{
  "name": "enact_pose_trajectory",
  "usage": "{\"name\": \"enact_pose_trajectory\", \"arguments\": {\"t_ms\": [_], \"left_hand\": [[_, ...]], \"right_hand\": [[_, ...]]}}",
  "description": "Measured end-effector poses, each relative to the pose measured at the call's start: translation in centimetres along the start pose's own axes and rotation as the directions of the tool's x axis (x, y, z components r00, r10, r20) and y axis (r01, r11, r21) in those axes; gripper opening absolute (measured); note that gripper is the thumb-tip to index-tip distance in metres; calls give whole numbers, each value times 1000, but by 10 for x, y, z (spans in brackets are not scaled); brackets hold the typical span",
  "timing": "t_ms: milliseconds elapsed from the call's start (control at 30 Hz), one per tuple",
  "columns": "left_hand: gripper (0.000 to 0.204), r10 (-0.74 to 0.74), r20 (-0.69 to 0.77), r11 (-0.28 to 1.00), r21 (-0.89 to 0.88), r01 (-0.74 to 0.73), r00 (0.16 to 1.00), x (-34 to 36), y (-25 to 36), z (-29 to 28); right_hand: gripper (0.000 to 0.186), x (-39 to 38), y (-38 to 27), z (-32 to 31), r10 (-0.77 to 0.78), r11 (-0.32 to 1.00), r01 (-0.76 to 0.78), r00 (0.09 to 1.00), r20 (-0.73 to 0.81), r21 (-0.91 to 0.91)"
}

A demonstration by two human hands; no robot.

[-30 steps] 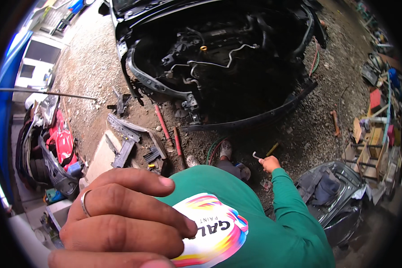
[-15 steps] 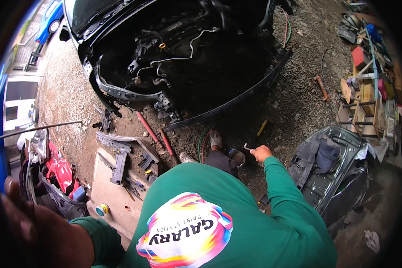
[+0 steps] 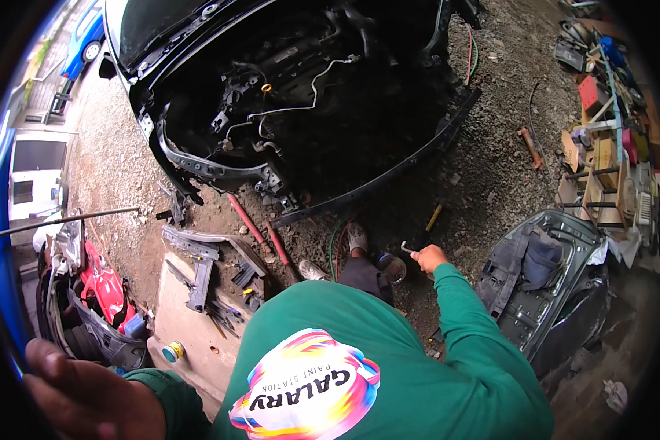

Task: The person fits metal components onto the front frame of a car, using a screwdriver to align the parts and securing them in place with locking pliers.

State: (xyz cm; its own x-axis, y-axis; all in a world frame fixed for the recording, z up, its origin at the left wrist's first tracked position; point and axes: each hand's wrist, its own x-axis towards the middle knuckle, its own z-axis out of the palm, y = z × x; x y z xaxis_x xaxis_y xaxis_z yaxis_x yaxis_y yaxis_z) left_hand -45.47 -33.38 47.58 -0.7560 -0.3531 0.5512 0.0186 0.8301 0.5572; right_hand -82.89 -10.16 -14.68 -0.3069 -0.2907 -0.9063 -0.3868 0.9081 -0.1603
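Note:
My right hand (image 3: pixel 429 258), in a green sleeve, is closed around a short silver L-bent wrench (image 3: pixel 408 247); its bent end sticks out toward the left. Below that end, beside my dark trouser leg, a clear round container (image 3: pixel 392 268) rests on the gravel. My left hand (image 3: pixel 88 392) is raised close to the camera at the lower left. Its fingers are apart and it holds nothing I can see. Ahead of me stands a black car (image 3: pixel 323 117) with its front stripped and its engine bay exposed.
A yellow-handled hammer (image 3: pixel 434 218) lies right of my feet. Red bars (image 3: pixel 249 220) and removed metal parts (image 3: pixel 202 279) lie left, near a small tin (image 3: pixel 174 352). A car door panel (image 3: pixel 543 275) lies right; a cluttered rack (image 3: pixel 601 147) stands beyond. Red scrap (image 3: pixel 103 282) fills the far left.
My left hand has come further into view from the lower left, fingers apart. The view has shifted slightly. My right hand keeps its hold on the wrench in nearly the same place.

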Motion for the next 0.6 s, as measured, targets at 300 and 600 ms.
{"name": "enact_pose_trajectory", "arguments": {"t_ms": [300,600], "left_hand": [[120,-194,-372,926,236,295,908,-65,-34,19],[87,-485,-518,730,204,652,705,-129,-43,16]], "right_hand": [[44,-4,-19,-15,-17,999,17,1000,1,27],[45,14,-16,-27,-46,999,46,999,-12,23]]}}
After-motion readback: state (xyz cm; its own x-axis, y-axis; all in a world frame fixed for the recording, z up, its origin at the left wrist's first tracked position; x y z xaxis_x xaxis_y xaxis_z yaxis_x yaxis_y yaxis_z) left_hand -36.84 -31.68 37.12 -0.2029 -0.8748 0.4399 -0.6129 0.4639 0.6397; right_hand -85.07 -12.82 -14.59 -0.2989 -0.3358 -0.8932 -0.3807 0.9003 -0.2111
